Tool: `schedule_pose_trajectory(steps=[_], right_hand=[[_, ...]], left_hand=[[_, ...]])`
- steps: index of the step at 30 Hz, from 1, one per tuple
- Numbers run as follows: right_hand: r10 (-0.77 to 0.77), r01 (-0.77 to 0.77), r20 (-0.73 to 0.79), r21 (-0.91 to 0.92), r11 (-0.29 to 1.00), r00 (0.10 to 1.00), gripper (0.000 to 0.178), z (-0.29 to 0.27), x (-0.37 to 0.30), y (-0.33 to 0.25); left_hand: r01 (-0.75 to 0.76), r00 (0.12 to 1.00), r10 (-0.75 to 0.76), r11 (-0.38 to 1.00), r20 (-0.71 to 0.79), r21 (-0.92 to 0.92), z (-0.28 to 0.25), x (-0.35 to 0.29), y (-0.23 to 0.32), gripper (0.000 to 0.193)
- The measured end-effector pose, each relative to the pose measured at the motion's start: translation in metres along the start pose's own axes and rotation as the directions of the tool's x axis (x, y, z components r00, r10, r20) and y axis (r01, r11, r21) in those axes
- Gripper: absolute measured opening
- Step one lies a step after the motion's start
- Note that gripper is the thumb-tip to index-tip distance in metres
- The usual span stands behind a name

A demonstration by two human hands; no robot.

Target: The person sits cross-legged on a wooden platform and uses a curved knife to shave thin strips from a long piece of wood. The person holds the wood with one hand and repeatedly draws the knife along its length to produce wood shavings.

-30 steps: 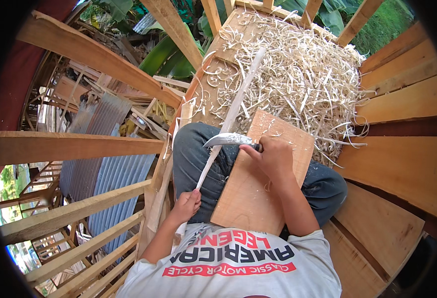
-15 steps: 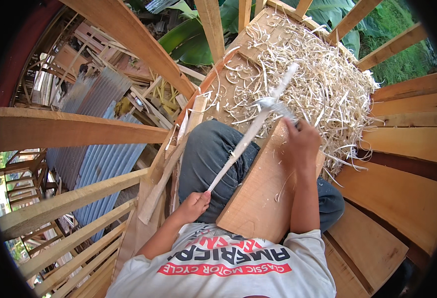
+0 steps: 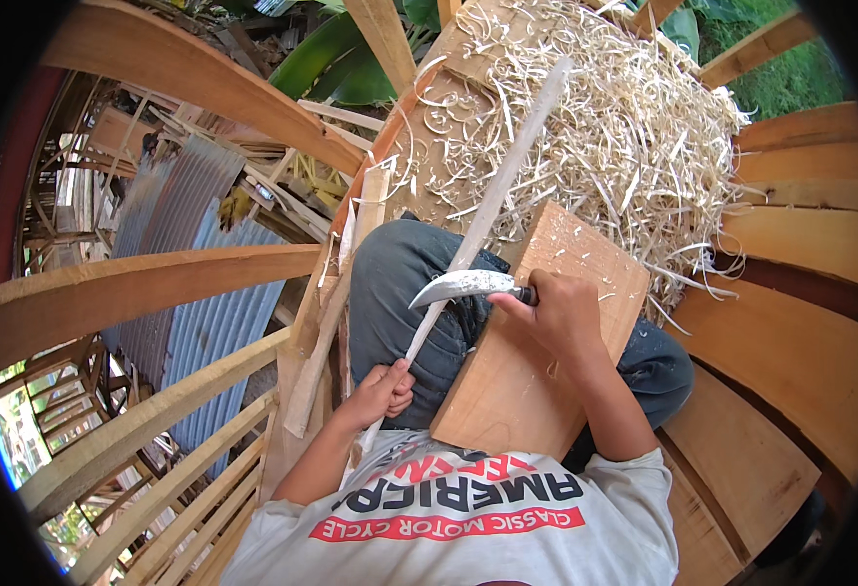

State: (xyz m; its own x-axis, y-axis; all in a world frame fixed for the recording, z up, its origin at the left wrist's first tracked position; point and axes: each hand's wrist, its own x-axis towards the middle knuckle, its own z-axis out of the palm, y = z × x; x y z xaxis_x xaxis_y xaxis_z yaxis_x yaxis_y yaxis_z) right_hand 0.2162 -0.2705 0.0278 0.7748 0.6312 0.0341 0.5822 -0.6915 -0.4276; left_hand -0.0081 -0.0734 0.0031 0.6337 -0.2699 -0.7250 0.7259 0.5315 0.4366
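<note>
My left hand [image 3: 378, 395] is closed around the lower part of a long pale wooden stick [image 3: 513, 164], which slants up and away over my bent knee. A curved-blade knife [image 3: 463, 284] with a dark handle is gripped in my right hand [image 3: 563, 311]. Its blade lies across the stick a little beyond my left hand, the tip pointing left. Under my right hand and forearm a thick wooden board [image 3: 507, 386] rests slantwise on my lap, with a few small shavings on its surface.
Curled wood shavings [image 3: 605, 156] heap up on the plywood floor [image 3: 429, 166] ahead. Wooden slats form railings [image 3: 165, 278] at the left, with corrugated metal sheets [image 3: 219, 322] and scrap lumber outside. Wide planks [image 3: 790, 352] line the right side. Loose strips [image 3: 322, 361] lie beside my left knee.
My right hand has drawn the knife back toward me along the stick, from near its far part to close by my left hand. My left hand keeps its hold.
</note>
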Motion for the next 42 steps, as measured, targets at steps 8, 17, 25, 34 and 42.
schedule_pose_trajectory(steps=[8, 17, 25, 34, 42], right_hand=[[-0.033, 0.022, -0.074, -0.145, 0.989, 0.997, 0.064, 0.005, 0.029, 0.003], [0.166, -0.173, -0.182, -0.022, 0.985, 0.969, 0.064, 0.003, 0.065, 0.033], [0.565, -0.495, -0.315, 0.279, 0.823, 0.762, 0.076, -0.09, 0.101, 0.112], [-0.008, 0.005, 0.05, 0.063, 0.998, 0.999, 0.059, 0.004, -0.008, -0.009], [-0.052, 0.043, -0.089, -0.106, 0.993, 0.995, 0.064, 0.011, 0.022, -0.01]], left_hand=[[-0.005, 0.998, 0.008, 0.999, -0.061, 0.048, 0.007, 0.001, 0.003, 0.051], [-0.017, 0.997, 0.021, 0.998, -0.074, 0.059, 0.006, 0.0, 0.001, 0.051], [-0.006, 1.0, 0.005, 0.999, 0.002, 0.043, 0.001, 0.0, 0.002, 0.049], [0.001, 1.0, 0.0, 1.0, 0.01, -0.027, -0.002, 0.002, 0.003, 0.05], [-0.024, 0.995, 0.028, 0.999, -0.099, 0.037, 0.009, 0.003, 0.005, 0.052]])
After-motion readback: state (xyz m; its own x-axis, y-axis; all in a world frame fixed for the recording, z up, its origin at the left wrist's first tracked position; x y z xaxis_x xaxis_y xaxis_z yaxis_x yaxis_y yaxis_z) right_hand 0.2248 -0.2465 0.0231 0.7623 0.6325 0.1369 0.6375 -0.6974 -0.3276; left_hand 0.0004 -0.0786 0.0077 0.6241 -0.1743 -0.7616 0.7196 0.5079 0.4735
